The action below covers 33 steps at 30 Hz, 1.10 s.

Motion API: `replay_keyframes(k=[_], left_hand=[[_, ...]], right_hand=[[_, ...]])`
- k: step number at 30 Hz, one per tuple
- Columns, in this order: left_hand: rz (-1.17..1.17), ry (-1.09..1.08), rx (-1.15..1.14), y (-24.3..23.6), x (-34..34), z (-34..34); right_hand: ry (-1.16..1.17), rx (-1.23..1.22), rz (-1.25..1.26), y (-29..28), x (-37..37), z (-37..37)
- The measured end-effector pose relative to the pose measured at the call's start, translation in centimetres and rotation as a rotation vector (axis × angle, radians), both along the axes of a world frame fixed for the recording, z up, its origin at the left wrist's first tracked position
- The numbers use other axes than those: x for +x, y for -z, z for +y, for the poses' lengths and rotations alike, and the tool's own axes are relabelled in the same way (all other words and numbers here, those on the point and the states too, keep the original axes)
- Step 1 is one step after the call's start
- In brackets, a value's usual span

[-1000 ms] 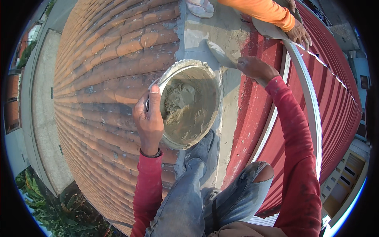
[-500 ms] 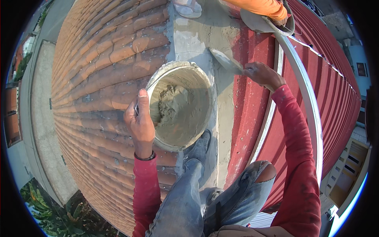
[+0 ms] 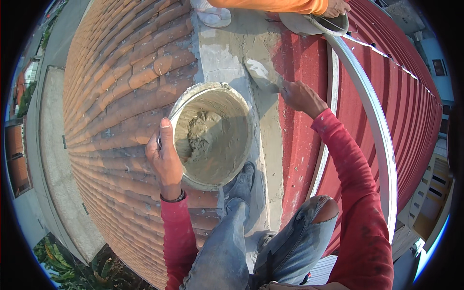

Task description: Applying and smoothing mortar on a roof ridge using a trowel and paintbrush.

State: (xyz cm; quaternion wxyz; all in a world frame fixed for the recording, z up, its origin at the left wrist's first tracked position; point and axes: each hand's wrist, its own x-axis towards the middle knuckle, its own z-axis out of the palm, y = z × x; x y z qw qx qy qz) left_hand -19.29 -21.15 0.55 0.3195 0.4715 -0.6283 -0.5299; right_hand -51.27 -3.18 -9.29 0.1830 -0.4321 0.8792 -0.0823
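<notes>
My left hand (image 3: 166, 157) is closed on the rim of a bucket (image 3: 245, 140), its thumb lying over the edge. Wet grey mortar (image 3: 205, 133) coats the inside and is heaped in the bottom. In my right hand (image 3: 303, 98) is a trowel (image 3: 263, 76), gripped by the handle, with mortar on its blade. That blade lies over a smeared mortar strip (image 3: 270, 145), which runs between the clay roof tiles and the red metal sheets. Whether the blade touches the strip I cannot tell.
Clay tiles (image 3: 116, 104) slope off on the left, red metal roofing (image 3: 406, 111) on the right. A pale curved beam (image 3: 369, 104) crosses the red sheets. At the top, a co-worker's orange sleeve (image 3: 275, 5) reaches toward another bucket (image 3: 333, 23); their shoe (image 3: 215, 17) stands on the ridge.
The trowel and my right hand have shifted left and slightly down. The bucket and my left hand sit a little further left and lower. The co-worker's hand has moved up.
</notes>
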Motion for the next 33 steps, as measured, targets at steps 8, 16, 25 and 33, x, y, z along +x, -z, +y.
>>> replay_keyframes(k=[8,16,25,33], left_hand=[[-0.036,0.008,-0.076,0.2,-0.4,0.8],[-0.053,0.042,-0.068,0.3,0.5,0.8],[-0.059,0.050,-0.088,0.3,-0.3,2.2],[-0.089,0.052,-0.129,0.6,0.9,1.9]], right_hand=[[-0.033,-0.138,0.110,-0.1,-7.6,-5.1],[-0.245,0.110,0.002,-0.4,-3.3,-3.1],[-0.211,-0.045,0.185,0.8,-8.9,-6.2],[-0.212,0.099,0.075,1.1,-4.1,-3.8]])
